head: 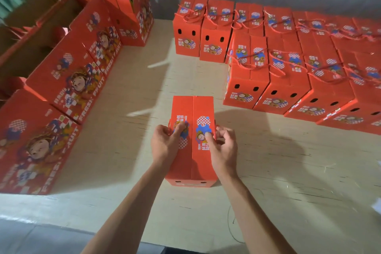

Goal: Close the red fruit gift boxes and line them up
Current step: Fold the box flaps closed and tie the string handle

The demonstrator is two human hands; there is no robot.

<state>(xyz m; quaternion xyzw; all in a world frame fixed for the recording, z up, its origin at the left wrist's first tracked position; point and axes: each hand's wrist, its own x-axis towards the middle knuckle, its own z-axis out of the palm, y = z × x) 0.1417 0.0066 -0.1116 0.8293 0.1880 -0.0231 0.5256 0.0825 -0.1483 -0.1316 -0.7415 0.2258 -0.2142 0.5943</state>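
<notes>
One red fruit gift box [192, 109] stands on the pale table [288, 171] straight in front of me, its two top flaps folded together along a middle seam. My left hand [165, 144] grips its left edge, thumb pressing on the left flap, fingers curled round the red rope handle there. My right hand [223, 146] holds the right edge the same way, thumb on the right flap, fingers pinching the rope at the side.
Several shut boxes [288, 72] with rope handles on top stand in rows at the right and back. Along the left edge, several open boxes [68, 64] stand in a line, brown flaps up. A bare strip of table lies between them.
</notes>
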